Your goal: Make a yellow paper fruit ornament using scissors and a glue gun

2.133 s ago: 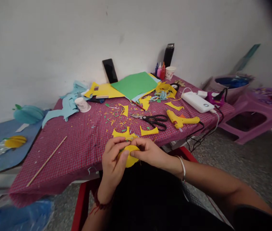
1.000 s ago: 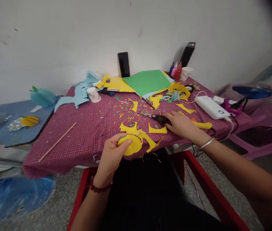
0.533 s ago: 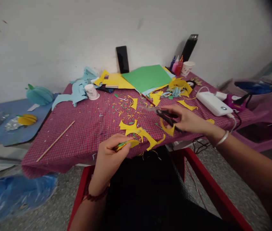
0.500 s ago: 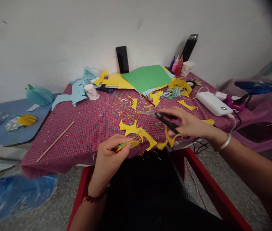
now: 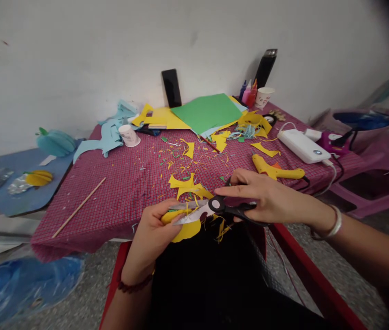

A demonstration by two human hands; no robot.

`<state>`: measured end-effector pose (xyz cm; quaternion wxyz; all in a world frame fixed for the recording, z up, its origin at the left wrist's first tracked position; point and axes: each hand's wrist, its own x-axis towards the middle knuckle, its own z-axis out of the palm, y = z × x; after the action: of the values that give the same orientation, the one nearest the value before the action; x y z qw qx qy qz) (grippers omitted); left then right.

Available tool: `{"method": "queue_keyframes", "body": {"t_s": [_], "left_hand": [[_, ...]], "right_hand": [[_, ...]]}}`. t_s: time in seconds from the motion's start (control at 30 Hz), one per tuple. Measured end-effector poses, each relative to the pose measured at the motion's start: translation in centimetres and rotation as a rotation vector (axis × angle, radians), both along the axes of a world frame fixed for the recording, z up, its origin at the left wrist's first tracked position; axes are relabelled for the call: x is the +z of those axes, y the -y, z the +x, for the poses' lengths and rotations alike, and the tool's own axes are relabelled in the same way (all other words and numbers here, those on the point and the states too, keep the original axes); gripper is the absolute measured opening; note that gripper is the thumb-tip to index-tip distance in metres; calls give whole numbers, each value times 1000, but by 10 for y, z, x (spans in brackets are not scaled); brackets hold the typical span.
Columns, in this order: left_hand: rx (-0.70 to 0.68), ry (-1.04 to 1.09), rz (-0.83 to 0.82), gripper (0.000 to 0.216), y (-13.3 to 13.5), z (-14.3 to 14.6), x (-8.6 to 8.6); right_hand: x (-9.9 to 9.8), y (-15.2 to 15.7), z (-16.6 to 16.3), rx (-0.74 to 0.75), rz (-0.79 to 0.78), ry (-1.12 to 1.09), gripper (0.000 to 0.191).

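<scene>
My left hand [image 5: 156,233] pinches a piece of yellow paper [image 5: 188,232] with a rounded edge, above my lap at the table's front edge. A bit of green shows by the fingers. My right hand [image 5: 263,197] is closed around the black handles of a pair of scissors [image 5: 216,205]. The scissor blades are apart and point left, reaching over the yellow paper close to my left fingers. Thin yellow strips hang near the blades. Yellow paper scraps [image 5: 189,183] lie on the cloth just beyond my hands.
A yellow glue gun [image 5: 276,170] and a white power bank [image 5: 302,147] lie to the right. Green paper [image 5: 210,112], a phone [image 5: 172,88] and a paper cup [image 5: 128,135] are farther back. A wooden stick [image 5: 79,207] lies left, beside paper pumpkins [image 5: 56,142] on a blue board.
The scissors have moved left and down to the yellow paper in my left hand, with blades opened. That paper now shows more of its face. The yellow scrap by my right hand has left it.
</scene>
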<state>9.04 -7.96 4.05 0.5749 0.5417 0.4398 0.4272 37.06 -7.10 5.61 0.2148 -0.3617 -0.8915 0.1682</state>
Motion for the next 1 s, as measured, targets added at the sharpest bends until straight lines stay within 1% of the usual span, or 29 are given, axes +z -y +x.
{"method": "queue_keyframes", "body": {"t_s": [0.07, 0.17, 0.4, 0.63, 0.73, 0.9, 1.0], "left_hand": [[-30, 15, -42, 29, 1, 1, 0], [-50, 18, -51, 33, 1, 0, -2], [-50, 65, -54, 29, 0, -2, -11], [-69, 104, -168, 26, -3, -7, -19], [-65, 97, -185, 25, -3, -4, -17], [-45, 72, -157, 22, -2, 1, -11], [-56, 56, -161, 19, -2, 1, -11]], "right_hand": [[1, 0, -1, -2, -1, 2, 59], [1, 0, -1, -1, -5, 5, 59], [2, 0, 1, 20, -26, 31, 59], [1, -2, 3, 32, -17, 59, 56], [-1, -3, 4, 36, -23, 68, 59], [-4, -3, 7, 44, -36, 89, 59], [-5, -4, 8, 43, -24, 100, 57]]}}
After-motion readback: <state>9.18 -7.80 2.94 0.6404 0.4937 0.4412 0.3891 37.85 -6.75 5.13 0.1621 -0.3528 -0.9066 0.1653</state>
